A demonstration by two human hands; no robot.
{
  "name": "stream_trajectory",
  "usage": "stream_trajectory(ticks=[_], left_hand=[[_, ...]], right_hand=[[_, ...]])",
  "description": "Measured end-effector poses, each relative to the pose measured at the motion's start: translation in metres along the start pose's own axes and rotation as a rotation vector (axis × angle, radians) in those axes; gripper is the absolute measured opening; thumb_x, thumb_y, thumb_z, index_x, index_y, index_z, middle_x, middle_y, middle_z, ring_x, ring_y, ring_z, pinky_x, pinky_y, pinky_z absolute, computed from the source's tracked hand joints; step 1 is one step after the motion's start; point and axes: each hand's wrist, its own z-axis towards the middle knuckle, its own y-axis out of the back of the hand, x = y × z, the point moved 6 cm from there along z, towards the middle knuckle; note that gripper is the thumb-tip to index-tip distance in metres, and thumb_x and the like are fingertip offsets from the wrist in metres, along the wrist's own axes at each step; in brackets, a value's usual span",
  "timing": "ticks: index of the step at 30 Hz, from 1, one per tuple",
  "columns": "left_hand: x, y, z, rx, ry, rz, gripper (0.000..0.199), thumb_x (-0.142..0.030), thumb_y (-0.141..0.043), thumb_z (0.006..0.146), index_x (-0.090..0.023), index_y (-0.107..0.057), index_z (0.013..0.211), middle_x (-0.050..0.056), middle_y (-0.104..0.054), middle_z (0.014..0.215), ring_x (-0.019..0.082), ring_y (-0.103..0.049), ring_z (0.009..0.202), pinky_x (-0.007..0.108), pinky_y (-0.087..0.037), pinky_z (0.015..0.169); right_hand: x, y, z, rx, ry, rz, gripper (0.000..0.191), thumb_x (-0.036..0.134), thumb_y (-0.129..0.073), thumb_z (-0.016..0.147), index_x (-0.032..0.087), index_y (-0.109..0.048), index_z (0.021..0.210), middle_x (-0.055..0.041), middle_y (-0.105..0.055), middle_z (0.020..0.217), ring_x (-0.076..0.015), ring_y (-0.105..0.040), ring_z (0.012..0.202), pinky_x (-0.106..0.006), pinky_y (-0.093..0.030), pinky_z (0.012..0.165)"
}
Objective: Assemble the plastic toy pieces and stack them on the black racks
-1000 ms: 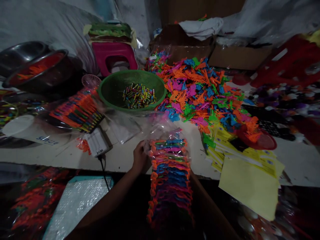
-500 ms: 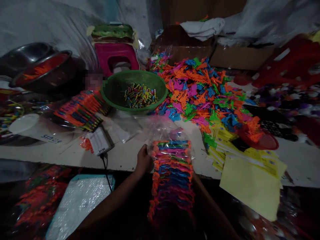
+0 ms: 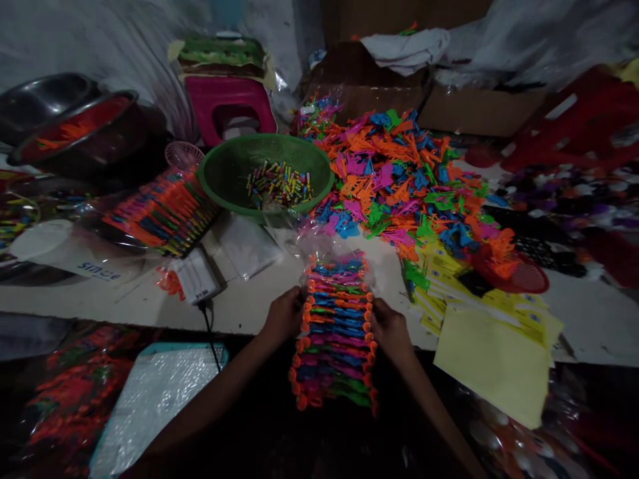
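A clear plastic bag (image 3: 332,243) holds a stacked bundle of colourful plastic pieces (image 3: 337,329), with round orange ends lined up along both sides. It hangs over the table's front edge, its far end over the tabletop. My left hand (image 3: 285,314) is closed on the bundle's left side, and my right hand (image 3: 392,327) is closed on the right. The fingertips are partly hidden behind the bundle. Just beyond it stands a green basket (image 3: 219,199) with small colourful printed sticks (image 3: 279,185) inside. A heap of loose plastic pieces (image 3: 394,176) lies to the right of the basket.
On the left lie a packed bundle (image 3: 160,209) and a white box (image 3: 194,274) with a cable. Yellow sheets (image 3: 499,359) overhang the table edge at right, near a red basket (image 3: 534,276). A pink stool (image 3: 229,106), metal bowls (image 3: 74,143) and cardboard boxes (image 3: 479,110) stand behind.
The bundle has tilted and shifted slightly left, with its near end raised. My right hand, mostly hidden behind it before, now shows at its right side.
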Motion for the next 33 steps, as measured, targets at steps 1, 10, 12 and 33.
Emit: stream_trajectory(ticks=[1, 10, 12, 33], left_hand=[[-0.004, 0.005, 0.003, -0.040, -0.018, 0.049, 0.009, -0.028, -0.054, 0.067, -0.020, -0.055, 0.069, -0.001, -0.059, 0.063, 0.013, -0.055, 0.058, 0.022, -0.040, 0.057], [-0.031, 0.033, 0.000, -0.299, -0.270, 0.395, 0.023, -0.034, -0.046, 0.081, -0.018, -0.061, 0.077, 0.003, -0.065, 0.065, 0.013, -0.060, 0.061, 0.020, -0.040, 0.058], [-0.032, 0.031, -0.004, -0.266, -0.327, 0.452, 0.023, -0.030, -0.043, 0.083, -0.017, -0.062, 0.081, 0.004, -0.066, 0.068, 0.013, -0.060, 0.063, 0.021, -0.041, 0.059], [-0.052, 0.041, -0.072, 0.250, -0.919, 0.619, 0.023, -0.022, -0.033, 0.088, -0.018, -0.050, 0.074, 0.001, -0.053, 0.065, 0.011, -0.049, 0.060, 0.023, -0.038, 0.054]], right_hand=[[0.007, 0.008, 0.003, -0.062, 0.013, -0.030, 0.020, 0.039, -0.047, 0.078, 0.022, -0.057, 0.080, -0.0017, -0.063, 0.065, -0.0160, -0.059, 0.056, -0.027, -0.046, 0.054], [0.045, 0.029, 0.015, -0.140, 0.299, -0.239, 0.018, 0.033, -0.045, 0.084, 0.019, -0.056, 0.081, -0.0026, -0.063, 0.071, -0.0123, -0.059, 0.059, -0.022, -0.045, 0.057], [0.049, 0.030, 0.013, -0.097, 0.361, -0.263, 0.018, 0.031, -0.044, 0.085, 0.019, -0.056, 0.080, -0.0026, -0.062, 0.070, -0.0121, -0.059, 0.060, -0.022, -0.045, 0.056], [0.081, 0.047, -0.065, 0.021, 0.829, -0.491, 0.010, 0.013, -0.056, 0.076, 0.022, -0.059, 0.077, -0.0001, -0.060, 0.063, -0.0108, -0.053, 0.054, -0.024, -0.042, 0.051]])
